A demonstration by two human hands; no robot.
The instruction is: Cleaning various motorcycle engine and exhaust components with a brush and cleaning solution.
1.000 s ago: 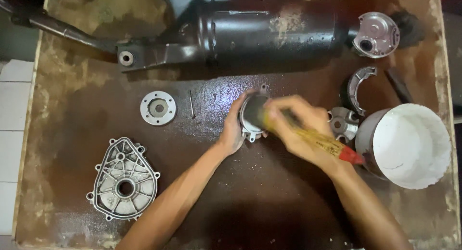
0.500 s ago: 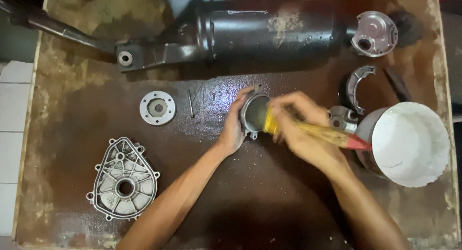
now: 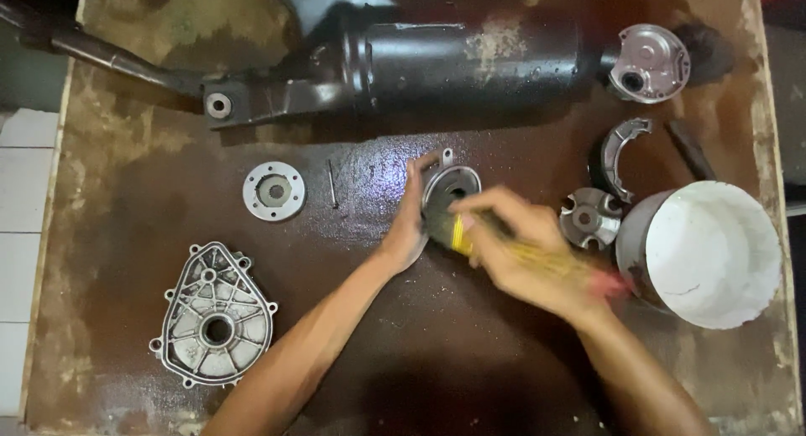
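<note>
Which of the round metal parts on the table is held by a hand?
The round metal part at the middle: the left hand steadies it. The flat ring and notched hub lie untouched.

Round metal housing [image 3: 452, 188]: grey, disc-shaped with a dark central recess and a small lug on its far rim; tilted up on edge, at the middle of the wet brown tabletop. Paintbrush [image 3: 495, 239]: yellow handle, red end toward the right, dark bristle head against the housing's near edge; blurred.
</note>
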